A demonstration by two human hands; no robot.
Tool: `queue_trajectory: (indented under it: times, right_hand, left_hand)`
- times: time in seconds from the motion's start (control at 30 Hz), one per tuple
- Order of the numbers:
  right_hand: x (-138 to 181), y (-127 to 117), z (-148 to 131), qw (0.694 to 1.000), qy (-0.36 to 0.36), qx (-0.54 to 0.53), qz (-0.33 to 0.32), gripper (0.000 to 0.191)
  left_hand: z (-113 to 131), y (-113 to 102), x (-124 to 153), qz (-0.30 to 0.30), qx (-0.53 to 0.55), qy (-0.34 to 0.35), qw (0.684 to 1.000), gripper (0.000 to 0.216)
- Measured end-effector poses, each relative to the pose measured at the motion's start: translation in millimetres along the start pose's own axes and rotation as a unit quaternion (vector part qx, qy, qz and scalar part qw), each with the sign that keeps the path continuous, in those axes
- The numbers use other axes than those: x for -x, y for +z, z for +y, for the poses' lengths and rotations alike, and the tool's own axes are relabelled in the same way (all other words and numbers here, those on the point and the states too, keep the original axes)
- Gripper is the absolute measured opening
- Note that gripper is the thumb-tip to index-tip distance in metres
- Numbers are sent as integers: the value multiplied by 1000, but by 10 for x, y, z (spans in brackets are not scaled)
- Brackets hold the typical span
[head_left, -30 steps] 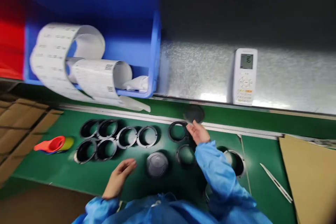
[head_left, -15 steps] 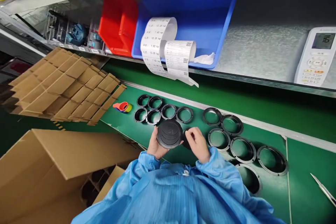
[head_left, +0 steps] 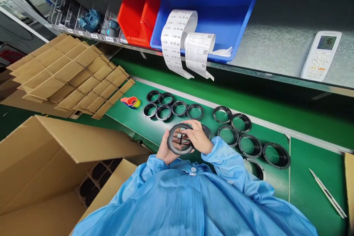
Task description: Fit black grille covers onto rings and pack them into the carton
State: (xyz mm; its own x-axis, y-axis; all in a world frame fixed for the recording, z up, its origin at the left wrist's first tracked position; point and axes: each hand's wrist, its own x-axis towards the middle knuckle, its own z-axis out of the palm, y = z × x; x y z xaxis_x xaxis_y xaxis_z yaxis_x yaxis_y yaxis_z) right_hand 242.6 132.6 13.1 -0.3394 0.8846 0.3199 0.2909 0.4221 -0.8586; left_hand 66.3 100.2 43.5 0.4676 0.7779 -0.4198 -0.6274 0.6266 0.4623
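Head view: left hand (head_left: 165, 153) cradles a black plastic ring (head_left: 170, 142), right hand (head_left: 197, 136) fingers closed over its edge. Seems light, stiff; grip by the rim.

A light blue antistatic smock (head_left: 190, 202) with faint vertical stripes, a white collar snap (head_left: 193, 170), and gathered cuffs (head_left: 214, 147) above bare hands (head_left: 199, 137)

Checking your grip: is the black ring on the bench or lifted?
Lifted: the black ring is held off the bench between left hand and right hand.
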Motion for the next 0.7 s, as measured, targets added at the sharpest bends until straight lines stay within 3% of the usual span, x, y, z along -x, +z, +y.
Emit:
queue_trajectory:
  times: [0.27, 0.5, 0.7]
  right_hand:
    - [111, -128, -135, 982, 80, -156, 68, 71]
    - [219, -100, -5, 976, 118, -162, 91, 72]
    - [185, -131, -7, 978, 103, -155, 92, 71]
  left_hand:
    - [6, -25, -25, -11, 20, -19, 1000, 80]
    - [54, -30, -83, 24, 28, -32, 999, 78]
    - [124, -4, -149, 22, 45, -55, 997, 80]
